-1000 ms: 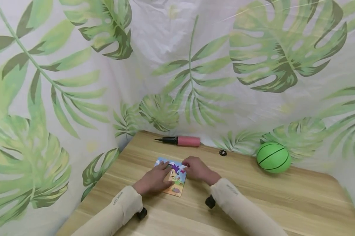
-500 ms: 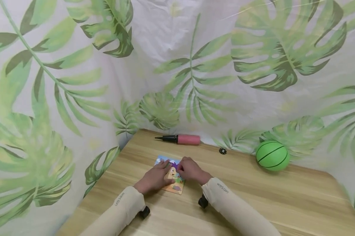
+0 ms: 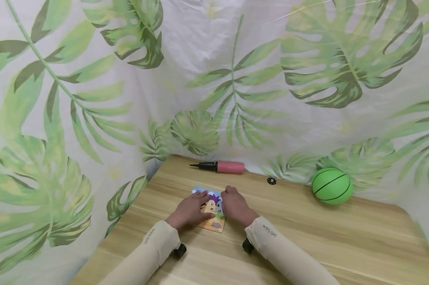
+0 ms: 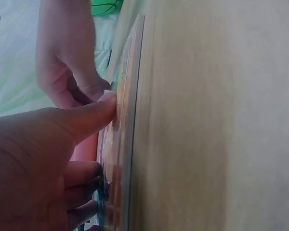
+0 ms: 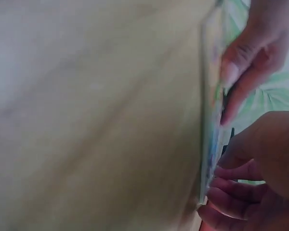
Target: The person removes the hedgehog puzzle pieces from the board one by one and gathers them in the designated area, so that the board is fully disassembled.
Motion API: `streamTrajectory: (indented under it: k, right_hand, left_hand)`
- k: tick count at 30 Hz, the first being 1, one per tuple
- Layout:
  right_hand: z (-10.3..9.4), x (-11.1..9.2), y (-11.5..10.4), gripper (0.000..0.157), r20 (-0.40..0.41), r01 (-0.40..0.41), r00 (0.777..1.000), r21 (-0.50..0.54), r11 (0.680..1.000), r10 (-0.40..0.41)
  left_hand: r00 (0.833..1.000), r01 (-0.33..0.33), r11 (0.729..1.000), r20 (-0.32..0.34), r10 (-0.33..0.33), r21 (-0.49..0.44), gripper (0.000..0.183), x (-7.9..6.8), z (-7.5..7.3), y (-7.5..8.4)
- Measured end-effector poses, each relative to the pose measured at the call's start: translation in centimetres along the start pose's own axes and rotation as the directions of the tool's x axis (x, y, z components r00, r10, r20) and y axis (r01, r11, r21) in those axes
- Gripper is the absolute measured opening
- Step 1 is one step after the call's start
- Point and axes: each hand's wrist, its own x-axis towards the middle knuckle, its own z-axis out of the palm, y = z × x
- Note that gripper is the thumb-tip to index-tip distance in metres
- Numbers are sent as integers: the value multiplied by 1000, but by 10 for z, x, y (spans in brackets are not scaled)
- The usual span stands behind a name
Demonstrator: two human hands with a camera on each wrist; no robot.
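Note:
A small, thin jigsaw puzzle [image 3: 214, 225] with a cartoon animal picture lies flat on the table, partly hidden by both hands. My left hand [image 3: 190, 209] rests on its left part with fingers stretched out; in the left wrist view the thumb [image 4: 94, 115] presses on the picture. At the puzzle's upper right edge is my right hand [image 3: 236, 206], its fingers bent. The right wrist view shows those fingertips [image 5: 216, 192] right at the board's edge [image 5: 203, 120]. I cannot tell whether they pinch a piece.
Behind the puzzle, a pink and black hand pump [image 3: 230, 167] lies along the table's back edge. A black round chip [image 3: 272, 181] and a green ball [image 3: 332, 186] are farther right. A leaf-patterned cloth [image 3: 257, 118] hangs behind the wooden table [image 3: 293, 221].
My right hand moved left over the puzzle's upper right part, then back a little to its right edge. A blue-grey animal face now shows there. The left hand stays on the puzzle.

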Motion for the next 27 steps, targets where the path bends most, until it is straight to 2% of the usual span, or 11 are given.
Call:
streamTrajectory:
  k: [5, 9, 16, 22, 27]
  right_hand:
    - [-3, 5, -3, 17, 84, -56, 995, 125, 991, 46]
    - [-7, 15, -7, 15, 87, -104, 993, 230, 968, 86]
    - [-11, 24, -7, 14, 91, -227, 973, 272, 935, 210]
    - [-7, 25, -2, 17, 133, -239, 970, 332, 913, 205]
    - [-9, 25, 13, 18, 161, -288, 956, 378, 880, 244]
  left_hand:
    - [1000, 24, 999, 7, -24, 29, 76, -6, 2, 1]
    - [999, 49, 997, 8, -50, 58, 78, -6, -1, 0]
    - [999, 51, 996, 12, -52, 72, 80, -2, -2, 5]
    - [996, 85, 988, 18, -88, 125, 81, -3, 4, 7]
    - [998, 59, 992, 17, -61, 111, 81, 2, 5, 13]
